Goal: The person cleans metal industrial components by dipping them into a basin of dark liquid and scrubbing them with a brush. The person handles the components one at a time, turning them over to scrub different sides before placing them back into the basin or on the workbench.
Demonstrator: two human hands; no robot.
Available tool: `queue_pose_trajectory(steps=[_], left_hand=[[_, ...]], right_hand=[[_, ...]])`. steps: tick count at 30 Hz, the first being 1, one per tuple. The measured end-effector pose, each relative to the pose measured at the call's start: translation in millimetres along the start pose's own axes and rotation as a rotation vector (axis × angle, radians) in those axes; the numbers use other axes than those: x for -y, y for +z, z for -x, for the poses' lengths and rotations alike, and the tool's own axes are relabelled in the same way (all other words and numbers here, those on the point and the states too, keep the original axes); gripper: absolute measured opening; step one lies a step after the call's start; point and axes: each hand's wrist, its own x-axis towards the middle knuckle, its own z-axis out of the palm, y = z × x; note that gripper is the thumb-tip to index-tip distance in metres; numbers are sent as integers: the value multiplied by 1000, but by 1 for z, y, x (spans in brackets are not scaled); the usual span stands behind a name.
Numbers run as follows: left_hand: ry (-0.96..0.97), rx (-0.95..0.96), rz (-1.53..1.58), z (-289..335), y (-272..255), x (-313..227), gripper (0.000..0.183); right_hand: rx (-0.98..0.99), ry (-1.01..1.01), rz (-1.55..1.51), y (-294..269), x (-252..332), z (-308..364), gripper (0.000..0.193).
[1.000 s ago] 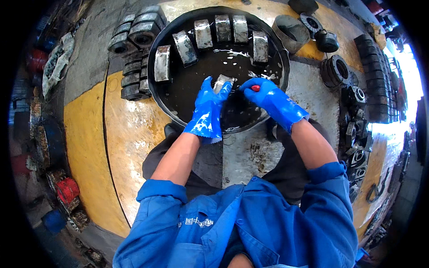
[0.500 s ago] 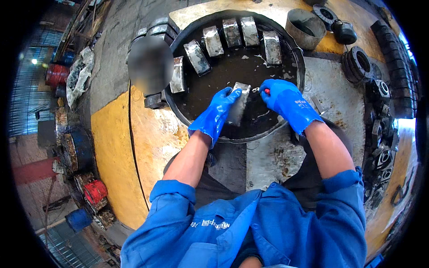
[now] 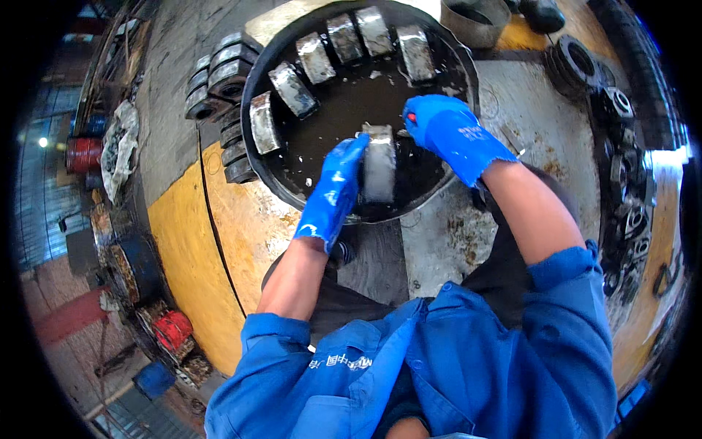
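Observation:
A grey metal block [image 3: 379, 164] with a wet, shiny face stands in a large round black tub [image 3: 446, 186] of dark liquid. My left hand [image 3: 342, 168], in a blue rubber glove, holds the block along its left side, its fingertips at the upper corner. My right hand [image 3: 439, 121], gloved alike, is closed around a small tool with a red handle [image 3: 412, 117], just right of the block's upper end. The tool's working end is too small to make out. Several similar metal blocks [image 3: 316, 58] line the tub's far and left inner side.
Dark curved metal parts [image 3: 232, 66] are stacked left of the tub. An open metal drum [image 3: 475, 22] stands at the far right. Ring-shaped parts [image 3: 574, 62] and rows of dark castings [image 3: 621, 175] lie along the right. A thin bar [image 3: 512, 139] lies beside the tub.
The view has shifted, so the tub sits higher and further left. The block has turned from slanting to nearly straight. My left hand has slid down to its side; the right still holds the red-handled tool.

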Motion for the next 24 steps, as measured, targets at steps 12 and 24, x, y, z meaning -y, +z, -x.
queue_pose_trajectory(steps=[12,24], left_hand=[[-135,-200,209,53,8,-68,64],[-67,-249,41,52,5,-75,68]], right_hand=[[-190,-132,-43,5,-8,11,21],[-105,-129,-27,-2,-8,11,20]])
